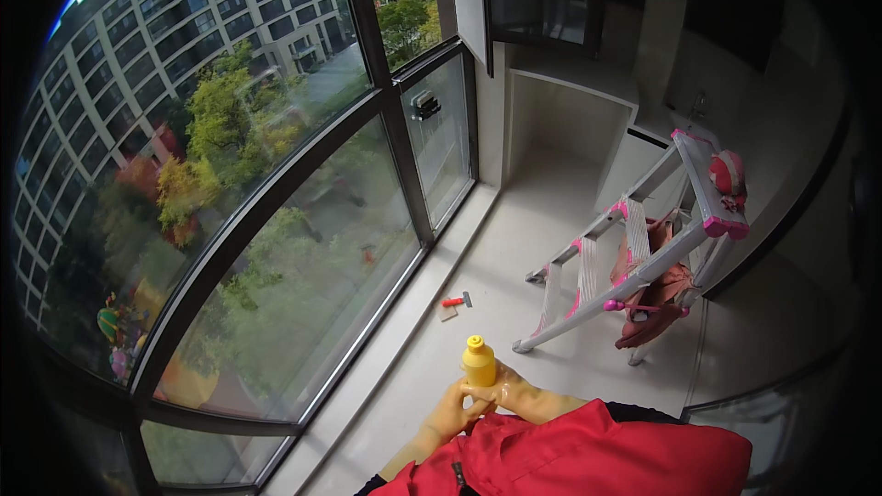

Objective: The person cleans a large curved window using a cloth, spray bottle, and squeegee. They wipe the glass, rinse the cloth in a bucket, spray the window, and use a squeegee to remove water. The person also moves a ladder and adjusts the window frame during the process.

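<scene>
A yellow plastic squeeze bottle stands upright between my hands, close in front of my red vest. My left hand is at the bottle's lower left, its fingers meeting those of the other hand below it. My right hand wraps the bottle's lower right side and looks wet. Which hand bears more of the bottle is hard to tell. Beyond them on the pale floor lies a scraper with a red handle, beside a small beige pad.
Tall framed windows run along the left, above a low ledge. A magnetic window cleaner sits on the narrow pane. At right stands an aluminium stepladder with a pink-brown cloth bag and a red-and-white bundle.
</scene>
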Available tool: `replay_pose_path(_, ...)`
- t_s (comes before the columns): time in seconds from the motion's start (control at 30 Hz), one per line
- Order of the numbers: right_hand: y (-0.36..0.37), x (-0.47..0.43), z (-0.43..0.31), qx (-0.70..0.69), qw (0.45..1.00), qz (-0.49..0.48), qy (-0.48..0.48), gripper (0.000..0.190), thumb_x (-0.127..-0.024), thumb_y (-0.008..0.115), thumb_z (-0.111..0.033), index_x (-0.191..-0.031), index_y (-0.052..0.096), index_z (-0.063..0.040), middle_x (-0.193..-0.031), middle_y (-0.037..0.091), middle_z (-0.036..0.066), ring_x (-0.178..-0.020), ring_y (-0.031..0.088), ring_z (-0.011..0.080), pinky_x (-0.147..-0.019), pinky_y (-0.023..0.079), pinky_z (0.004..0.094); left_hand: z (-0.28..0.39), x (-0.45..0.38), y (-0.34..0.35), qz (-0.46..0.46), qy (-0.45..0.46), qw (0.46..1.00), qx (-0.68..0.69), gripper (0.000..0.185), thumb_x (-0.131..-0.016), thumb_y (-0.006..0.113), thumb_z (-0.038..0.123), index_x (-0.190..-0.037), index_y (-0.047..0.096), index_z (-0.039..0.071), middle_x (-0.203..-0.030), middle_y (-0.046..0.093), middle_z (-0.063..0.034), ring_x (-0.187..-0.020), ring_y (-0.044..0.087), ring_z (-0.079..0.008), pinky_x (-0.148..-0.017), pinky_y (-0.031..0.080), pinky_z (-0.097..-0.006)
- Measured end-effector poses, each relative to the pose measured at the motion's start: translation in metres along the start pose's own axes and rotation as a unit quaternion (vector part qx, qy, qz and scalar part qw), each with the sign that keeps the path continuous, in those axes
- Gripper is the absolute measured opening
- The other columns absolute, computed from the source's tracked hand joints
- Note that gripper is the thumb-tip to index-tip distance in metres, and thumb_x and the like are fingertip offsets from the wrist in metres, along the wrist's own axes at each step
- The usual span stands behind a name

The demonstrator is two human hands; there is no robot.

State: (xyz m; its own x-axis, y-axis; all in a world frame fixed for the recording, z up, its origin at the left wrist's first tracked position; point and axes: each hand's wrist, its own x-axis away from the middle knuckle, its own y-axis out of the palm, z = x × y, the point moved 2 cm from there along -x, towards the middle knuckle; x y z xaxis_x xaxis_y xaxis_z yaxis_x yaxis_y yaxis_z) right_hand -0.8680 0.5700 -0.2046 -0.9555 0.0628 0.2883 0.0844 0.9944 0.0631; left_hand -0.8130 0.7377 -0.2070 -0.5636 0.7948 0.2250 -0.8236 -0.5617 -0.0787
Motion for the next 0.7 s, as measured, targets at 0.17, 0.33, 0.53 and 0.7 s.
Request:
replay_pose_path(0.17,-0.091,-0.114,0.019,0.167,0.974,0.145,0.05,0.055,-0.089,0.089,-0.027,-0.134,0.066,-0.006,-0.127,0.074,0.007,-0.117,0.071,0.0226,-0.102,0.056,0.0366,-0.012,-0.092,-0.077,0.032,-0.032,0.997,-0.065,0.056,-0.106,0.071,0.025,-0.153,0.056,0.0,-0.146,0.066,-0.0237,-0.139,0.063,-0.0321,-0.118,0.048,-0.0439)
replay_pose_path(0.33,-0.169,-0.19,-0.005,0.205,0.944,0.259,0.027,0.051,-0.091,0.079,-0.04,-0.128,0.066,-0.009,-0.118,0.073,0.008,-0.114,0.07,0.0309,-0.099,0.055,0.0421,0.015,-0.232,-0.168,0.006,-0.004,0.999,-0.052,0.058,-0.107,0.069,0.024,-0.156,0.053,-0.003,-0.149,0.066,-0.022,-0.139,0.063,-0.0324,-0.118,0.049,-0.0421)
replay_pose_path(0.53,-0.221,-0.234,-0.093,0.085,0.923,0.375,0.034,0.045,-0.092,0.083,-0.026,-0.129,0.065,-0.008,-0.12,0.073,0.01,-0.112,0.07,0.0315,-0.099,0.054,0.0413,0.152,-0.473,-0.221,-0.023,0.205,0.972,-0.109,0.066,-0.107,0.069,0.024,-0.164,0.043,0.003,-0.158,0.055,-0.0234,-0.145,0.057,-0.0333,-0.122,0.046,-0.0441)
replay_pose_path(0.7,-0.272,-0.278,-0.127,0.048,0.916,0.396,0.041,0.045,-0.093,0.081,-0.032,-0.128,0.067,-0.007,-0.115,0.073,0.011,-0.105,0.07,0.0255,-0.094,0.055,0.0404,0.293,-0.662,-0.231,0.027,0.186,0.974,-0.128,0.087,-0.105,0.071,0.037,-0.172,0.025,0.005,-0.164,0.043,-0.0277,-0.152,0.049,-0.0393,-0.124,0.043,-0.0497)
